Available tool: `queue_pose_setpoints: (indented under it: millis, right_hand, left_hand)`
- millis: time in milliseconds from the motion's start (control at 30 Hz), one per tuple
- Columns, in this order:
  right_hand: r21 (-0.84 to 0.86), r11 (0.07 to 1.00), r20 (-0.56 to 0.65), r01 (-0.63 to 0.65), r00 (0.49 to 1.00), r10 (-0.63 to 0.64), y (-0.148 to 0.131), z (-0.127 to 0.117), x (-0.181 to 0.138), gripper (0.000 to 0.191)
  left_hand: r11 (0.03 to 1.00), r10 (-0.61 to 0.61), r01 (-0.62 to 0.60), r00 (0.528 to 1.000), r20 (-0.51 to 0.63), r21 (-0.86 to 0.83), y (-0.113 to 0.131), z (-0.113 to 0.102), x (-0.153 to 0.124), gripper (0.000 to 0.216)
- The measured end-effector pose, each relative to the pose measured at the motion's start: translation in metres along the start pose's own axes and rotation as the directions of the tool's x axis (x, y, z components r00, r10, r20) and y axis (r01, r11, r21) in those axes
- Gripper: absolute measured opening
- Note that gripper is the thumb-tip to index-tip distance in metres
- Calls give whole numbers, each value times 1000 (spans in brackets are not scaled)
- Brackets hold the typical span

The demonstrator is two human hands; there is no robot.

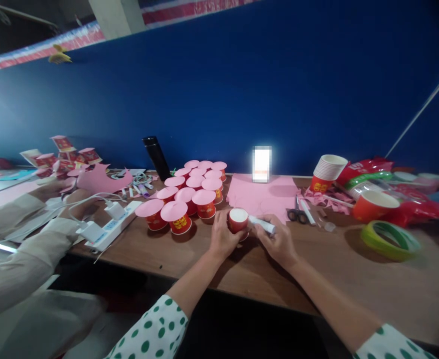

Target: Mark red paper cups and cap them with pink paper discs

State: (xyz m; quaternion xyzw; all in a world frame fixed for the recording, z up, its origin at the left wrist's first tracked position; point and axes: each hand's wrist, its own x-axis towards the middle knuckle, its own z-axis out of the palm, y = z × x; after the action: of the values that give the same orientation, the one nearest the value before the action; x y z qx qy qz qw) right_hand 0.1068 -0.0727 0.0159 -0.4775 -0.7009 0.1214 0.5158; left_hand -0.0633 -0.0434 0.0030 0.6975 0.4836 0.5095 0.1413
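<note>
My left hand (pixel 223 237) is wrapped round a small red paper cup (pixel 237 220) with a white rim, held just above the wooden table (pixel 189 254). My right hand (pixel 279 242) grips a white glue stick (pixel 262 224), its tip touching the cup's rim. To the left of the cup stand several red cups capped with pink paper discs (pixel 189 197). Pink paper sheets (pixel 260 194) lie just behind my hands.
Scissors (pixel 297 214) lie right of the pink sheets. A stack of paper cups (pixel 327 173), a red cup (pixel 374 205), green tape rolls (pixel 390 240) and red bags sit at right. A black flask (pixel 157 158) and power strip (pixel 110 227) are left, beside another person's sleeves (pixel 21 249).
</note>
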Motion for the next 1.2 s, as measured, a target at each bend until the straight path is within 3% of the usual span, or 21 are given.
queue_pose_setpoints:
  millis: [300,533,667,800,1000,1200]
  right_hand:
    - [11,999,-48,37,998,-37,3,-1,2,18]
    - [-16,995,31,-95,995,95,11,-12,16,27]
    - [-81,985,60,-151,986,156,19,-29,20,20]
    - [-238,962,-5,-131,991,134,33,-58,9,20]
    - [-367,910,76,-194,968,237,59,-106,-19,24]
    - [-505,846,42,-169,975,220,78,-122,-40,23]
  left_hand:
    - [999,14,-14,1000,-2,31,0,1,1,52]
    - [998,-21,22,1000,16,-63,-7,5,-1,61]
    - [996,-44,46,999,29,-74,-10,7,-2,59]
    - [995,-51,54,998,35,-79,-11,7,-1,58]
    - [994,-62,66,997,46,-86,-8,6,0,57]
    - [994,-66,70,997,51,-85,-7,5,0,59]
